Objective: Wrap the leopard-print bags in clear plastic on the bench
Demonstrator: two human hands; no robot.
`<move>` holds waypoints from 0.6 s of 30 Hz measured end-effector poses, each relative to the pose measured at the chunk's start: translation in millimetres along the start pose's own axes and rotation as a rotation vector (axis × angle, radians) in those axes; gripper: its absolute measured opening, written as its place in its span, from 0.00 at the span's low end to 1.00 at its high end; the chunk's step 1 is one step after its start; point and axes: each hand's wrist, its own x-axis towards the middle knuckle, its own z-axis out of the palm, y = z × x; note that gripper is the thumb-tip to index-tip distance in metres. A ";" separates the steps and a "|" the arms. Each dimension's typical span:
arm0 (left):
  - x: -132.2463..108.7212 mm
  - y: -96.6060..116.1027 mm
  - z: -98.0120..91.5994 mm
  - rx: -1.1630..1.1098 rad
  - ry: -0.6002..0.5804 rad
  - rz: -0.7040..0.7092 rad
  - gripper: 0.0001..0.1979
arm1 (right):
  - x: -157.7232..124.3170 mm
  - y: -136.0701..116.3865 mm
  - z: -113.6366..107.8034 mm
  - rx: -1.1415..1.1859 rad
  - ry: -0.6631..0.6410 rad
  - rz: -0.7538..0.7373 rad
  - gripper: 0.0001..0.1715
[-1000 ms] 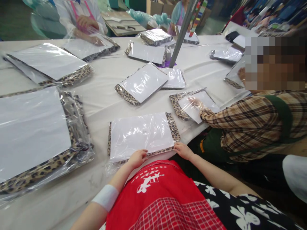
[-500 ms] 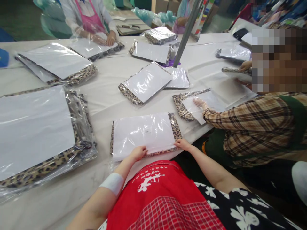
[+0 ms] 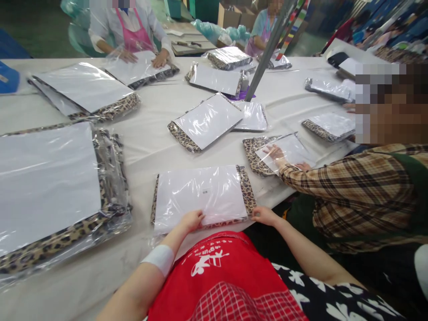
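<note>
In front of me lies a clear plastic bag [image 3: 200, 194] holding folded leopard-print cloth [image 3: 246, 191] with a white sheet on top, which carries a small printed label [image 3: 205, 191]. Along its near edge, my left hand [image 3: 193, 220] has its fingers closed on the plastic. At the near right corner, my right hand [image 3: 265, 216] pinches the bag's edge between thumb and fingers. The bag rests flat on the table, its plastic wrinkled and shiny. Part of its near edge is hidden by my left hand.
Similar packages lie about the white table [image 3: 140, 147]: a big one [image 3: 47, 178] at left, one [image 3: 209, 120] ahead. A grey pole [image 3: 267, 53] rises mid-table. At right, a plaid-sleeved co-worker's hand [image 3: 276, 152] presses another package; across, a person in a pink apron [image 3: 135, 31] handles one.
My right hand has slid slightly right to the bag's corner; my left stays at the near edge. The plaid-sleeved co-worker now has both hands at the package, and another package lies beyond it.
</note>
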 end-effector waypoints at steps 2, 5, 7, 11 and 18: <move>-0.3 0.4 -0.6 0.005 -0.001 -0.002 0.16 | 2.3 5.5 -1.8 0.079 0.014 0.023 0.11; -0.6 1.4 -0.7 0.016 0.001 -0.008 0.16 | 9.7 11.4 1.3 0.130 0.078 0.099 0.16; -0.8 2.5 -0.7 0.029 0.008 -0.015 0.15 | 14.7 13.0 6.1 0.102 0.148 0.163 0.17; -2.0 5.5 -0.5 0.060 0.034 -0.037 0.15 | 21.3 11.7 16.5 -0.057 0.310 0.298 0.20; -2.9 9.2 1.0 0.108 0.073 -0.086 0.17 | 35.7 7.2 30.2 -0.285 0.439 0.476 0.23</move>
